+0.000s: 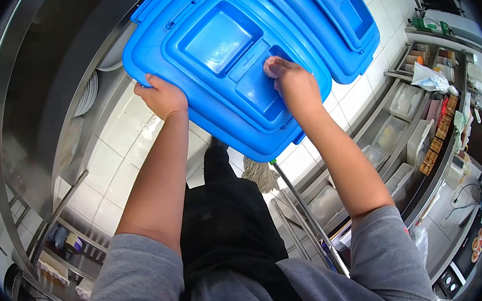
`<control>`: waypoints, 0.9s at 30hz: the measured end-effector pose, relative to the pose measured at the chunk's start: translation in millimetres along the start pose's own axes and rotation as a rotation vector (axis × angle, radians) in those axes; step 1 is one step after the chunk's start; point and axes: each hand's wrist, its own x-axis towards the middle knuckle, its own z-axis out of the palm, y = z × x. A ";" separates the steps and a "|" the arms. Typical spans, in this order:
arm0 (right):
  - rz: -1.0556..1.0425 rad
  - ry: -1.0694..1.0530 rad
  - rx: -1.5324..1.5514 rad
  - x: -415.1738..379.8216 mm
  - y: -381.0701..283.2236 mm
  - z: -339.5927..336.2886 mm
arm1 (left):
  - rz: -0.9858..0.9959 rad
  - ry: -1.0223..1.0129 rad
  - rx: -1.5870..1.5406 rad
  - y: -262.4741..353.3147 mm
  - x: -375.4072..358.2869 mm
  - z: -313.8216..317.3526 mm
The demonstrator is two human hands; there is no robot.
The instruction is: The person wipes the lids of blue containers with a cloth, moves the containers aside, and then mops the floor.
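Observation:
My left hand (165, 97) grips the left edge of a large blue plastic lid (204, 67), its thumb on top. Closed around a small pinkish cloth (271, 66), my right hand (297, 87) presses into the smaller recess on the lid's right side. The lid is tilted in front of me and has a larger rectangular recess beside the small one. Just behind it, to the right, is a second blue lid (354, 58).
A mop head (261, 174) and metal poles are below the lid. Steel shelving with stacked plates (88, 95) stands left. On the right are containers (407, 101) and a plastic bag (430, 78). White tiles (103, 164) cover the floor.

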 end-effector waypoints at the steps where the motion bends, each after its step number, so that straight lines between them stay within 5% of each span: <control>1: -0.011 0.090 -0.027 1.9 -2.7 0.0 | 0.000 -0.001 -0.007 0.2 0.1 -1.0; 5: 0.014 -0.068 0.200 -19.5 -9.6 19.7 | 0.004 0.002 0.014 -5.5 3.2 1.1; 6: -0.009 -0.157 -0.092 -25.9 -23.7 20.2 | 0.014 0.004 0.028 -6.1 3.6 0.8; 8: -0.083 -0.100 0.203 -28.1 -6.4 24.2 | 0.029 0.009 0.041 -6.9 4.5 1.3; 12: 0.051 -0.045 0.263 4.3 -3.4 13.0 | 0.003 0.001 0.043 -5.9 1.5 -1.3; 14: 0.047 0.161 0.165 7.4 -10.5 22.9 | 0.003 -0.001 0.024 -4.3 1.6 -0.8; 15: 0.032 0.107 0.201 -3.1 -13.6 26.4 | -0.008 -0.005 0.021 -5.4 1.6 -1.1; 16: 0.009 -0.082 -0.222 -11.2 -33.6 22.1 | -0.018 -0.010 0.015 -6.1 2.6 0.1; 19: -0.128 -0.025 0.172 -22.6 -11.6 11.0 | 0.038 0.011 0.047 -10.1 4.8 1.8; 25: -0.149 -0.103 -0.502 5.4 -11.4 -0.4 | 0.034 0.004 0.042 -12.0 4.7 1.8; 27: -0.128 -0.330 -0.713 2.4 -28.9 -5.4 | 0.028 -0.005 0.054 -12.0 5.3 1.7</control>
